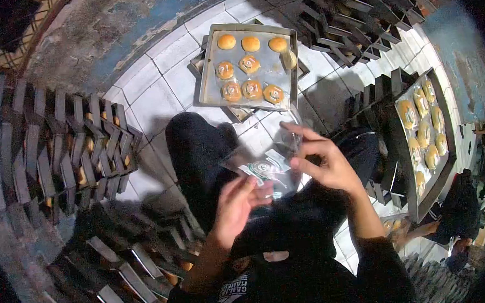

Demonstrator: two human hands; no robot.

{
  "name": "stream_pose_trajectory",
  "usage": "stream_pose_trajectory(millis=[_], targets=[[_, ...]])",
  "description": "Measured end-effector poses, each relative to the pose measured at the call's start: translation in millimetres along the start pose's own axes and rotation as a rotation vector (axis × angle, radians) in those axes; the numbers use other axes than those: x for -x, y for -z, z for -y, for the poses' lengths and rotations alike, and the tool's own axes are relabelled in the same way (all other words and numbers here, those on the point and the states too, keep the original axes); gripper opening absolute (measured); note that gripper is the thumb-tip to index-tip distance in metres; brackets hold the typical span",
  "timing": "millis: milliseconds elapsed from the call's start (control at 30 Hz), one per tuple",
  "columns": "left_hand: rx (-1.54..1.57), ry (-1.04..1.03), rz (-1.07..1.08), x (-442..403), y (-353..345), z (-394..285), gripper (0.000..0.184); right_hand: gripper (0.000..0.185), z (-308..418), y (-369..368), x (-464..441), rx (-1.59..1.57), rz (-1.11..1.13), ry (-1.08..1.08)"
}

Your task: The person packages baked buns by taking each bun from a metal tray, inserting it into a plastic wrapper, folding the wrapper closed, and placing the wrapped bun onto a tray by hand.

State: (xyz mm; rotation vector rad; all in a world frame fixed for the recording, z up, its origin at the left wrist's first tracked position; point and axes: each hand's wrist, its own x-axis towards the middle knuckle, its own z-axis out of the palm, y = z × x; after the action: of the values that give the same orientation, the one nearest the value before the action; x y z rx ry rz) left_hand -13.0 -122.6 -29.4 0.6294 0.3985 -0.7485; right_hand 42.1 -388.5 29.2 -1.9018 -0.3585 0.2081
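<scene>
Between my hands, above my lap, is a clear plastic bag [263,169] with a green and white printed label. My left hand [243,204] pinches its lower left part between thumb and fingers. At the bag's upper right side is my right hand [323,160], its fingers bent around the edge, the index finger stretched out. No bun shows inside the bag. Beyond my knees a square metal tray [211,70] holds several round buns; the far row has bare buns [251,44], and the nearer ones are wrapped buns [252,90] with labels.
Stacked trays [64,140] stand at the left, with more at the lower left and upper right. At the right, a tilted tray [417,196] holds several wrapped buns. Another person [460,210] is partly visible at the far right. White tiles [156,101] cover the floor.
</scene>
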Motion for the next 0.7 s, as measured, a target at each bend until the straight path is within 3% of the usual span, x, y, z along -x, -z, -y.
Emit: stream_pose_trajectory(millis=[33, 100, 133, 233, 300, 367, 433, 500, 567, 633, 700], targets=[[-0.194, -0.099, -0.112, -1, -1, -5, 0.036, 0.021, -1, 3, -4, 0.002, 0.003, 0.0], [-0.514, -0.279, -0.246, -3, -3, -23, 0.032, 0.028, -6, 11, -12, -0.294, -0.278, -0.185], [-0.594, -0.264, -0.279, -1, -6, -36, 0.029, 0.037, -9, 12, -18, -0.443, -0.416, -0.28], [-0.692, -0.281, -0.37, -3, 13, -56, 0.025, 0.036, -14, 3, -41, -0.474, -0.393, -0.239], [-0.712, -0.323, -0.424, -7, 35, -65, 0.023, 0.031, -31, 3, -56, -0.432, -0.351, -0.197], [-0.578, -0.639, -0.394, -9, 46, -73, 0.018, 0.021, -49, 12, -81, -0.501, -0.076, -0.299], [-0.626, -0.587, -0.478, -12, 55, -86, 0.024, 0.015, -105, 19, -111, -0.625, 0.117, -0.406], [-0.695, -0.54, -0.612, -19, 62, -93, 0.029, 0.021, -170, 22, -148, -0.488, 0.213, -0.605], [-0.566, -0.668, -0.592, -32, 66, -90, 0.022, 0.041, -238, 25, -181, 1.038, 0.327, -0.389], [-1.016, -0.44, -0.696, -31, 44, -110, 0.027, 0.047, -322, 52, -222, 0.881, -0.103, -0.144], [-1.031, -0.467, -0.776, -34, 45, -110, 0.031, 0.056, -395, 87, -265, 0.874, -0.319, -0.328]])
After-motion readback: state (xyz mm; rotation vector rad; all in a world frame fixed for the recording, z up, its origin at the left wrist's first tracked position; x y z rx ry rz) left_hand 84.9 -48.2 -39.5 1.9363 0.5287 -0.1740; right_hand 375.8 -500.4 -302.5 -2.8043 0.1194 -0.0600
